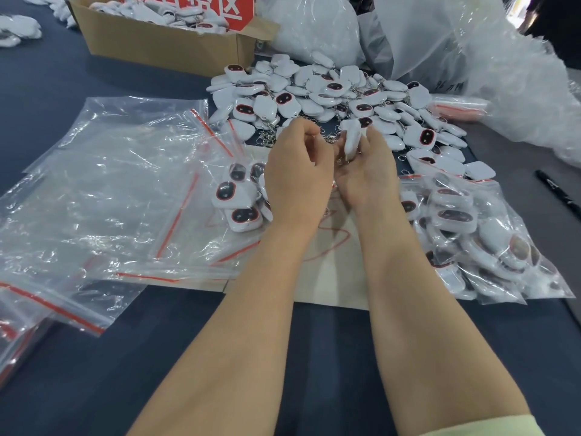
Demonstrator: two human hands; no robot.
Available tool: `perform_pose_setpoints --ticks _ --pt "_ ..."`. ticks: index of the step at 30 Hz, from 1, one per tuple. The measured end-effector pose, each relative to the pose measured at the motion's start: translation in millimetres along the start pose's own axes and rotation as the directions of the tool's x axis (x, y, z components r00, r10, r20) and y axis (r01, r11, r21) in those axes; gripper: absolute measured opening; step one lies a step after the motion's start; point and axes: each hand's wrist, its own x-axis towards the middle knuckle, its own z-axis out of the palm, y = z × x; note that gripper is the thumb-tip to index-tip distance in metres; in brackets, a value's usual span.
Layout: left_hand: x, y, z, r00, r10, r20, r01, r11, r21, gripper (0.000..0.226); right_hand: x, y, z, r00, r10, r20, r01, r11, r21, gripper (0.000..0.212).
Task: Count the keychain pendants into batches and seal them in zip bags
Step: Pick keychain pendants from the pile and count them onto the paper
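Right hand (pixel 366 176), pendant (pixel 352 141); "格区" sign (pixel 188 9)

Looks like a packing station in a factory or warehouse. Bulk heap of identical keychain pendants (pixel 330 96) on a dark table (pixel 47 83), cardboard carton (pixel 157 42) full of more under a red printed sign (pixel 201 7). Stack of empty zip bags (pixel 103 190), big plastic sacks (pixel 440 36) behind.

A cardboard box (pixel 157 42) with a red sign (pixel 201 7) sits at back; a black marker (pixel 559 193) lies right.
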Motion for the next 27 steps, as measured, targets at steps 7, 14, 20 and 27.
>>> perform_pose_setpoints --ticks 7,14,20,27 --pt "0.6 -0.2 -0.2 1.0 0.003 0.002 -0.003 1.0 0.014 0.007 -1.6 3.0 3.3 0.998 0.016 0.056 -0.006 0.985 -0.171 0.04" --pt "0.5 -0.5 -0.2 1.0 0.005 0.013 -0.005 1.0 0.029 0.008 8.0 5.9 -4.3 0.993 -0.111 -0.03 0.103 0.976 -0.194 0.037" --pt "0.4 -0.8 0.3 1.0 0.001 0.021 -0.001 1.0 0.029 0.008 12.4 5.7 -4.5 0.998 -0.062 -0.002 0.059 0.961 -0.272 0.03" --pt "0.4 -1.0 0.0 1.0 0.0 0.018 0.0 1.0 0.031 0.007 7.3 9.3 -6.9 0.975 -0.151 0.161 0.209 0.87 -0.446 0.005"
